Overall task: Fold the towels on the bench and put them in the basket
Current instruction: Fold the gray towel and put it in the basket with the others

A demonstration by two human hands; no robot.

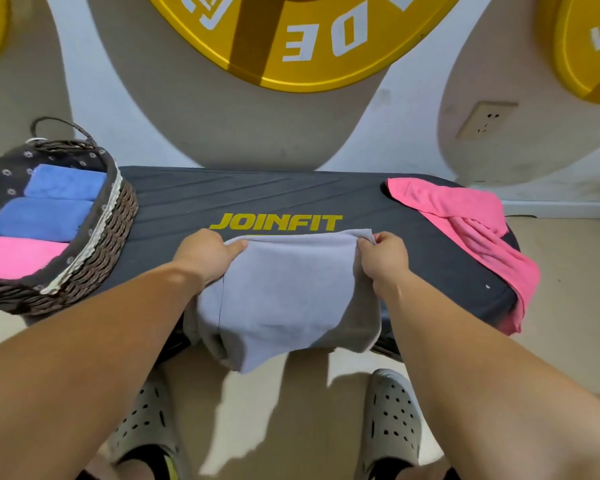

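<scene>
Bench: one long black padded bench with yellow JOINFIT lettering [291,199], everything is laid out on it.
Basket: one brown woven wicker basket with a dark flowered liner [115,216], parked on the bench's left end.
Grey towel: one soft grey fleecy towel [284,289] is spread mid-bench, with the near part draped over the front edge and left hanging. It looks light and floppy with zero stiffness, so it's probably best taken by the corners. Each fold likely has to be pressed flat or it'll slump.
Pink towel: one loose bright pink towel [465,216] is heaped unfolded on the right end, partly hung over the side. The same limp handling is expected, and a corner would have to be dug out first.
Folded towels: three are packed in the basket, two blue folded towels [65,183] [39,218] and one pink folded towel [14,256].
Left hand: on the left hand [205,252] the fingers are curled onto the grey towel's far left corner, thumb laid on top.
Right hand: with the right hand [383,258] the far right corner is pinched between thumb and curled fingers.
Towel count: five in all, two not yet in the basket.
</scene>
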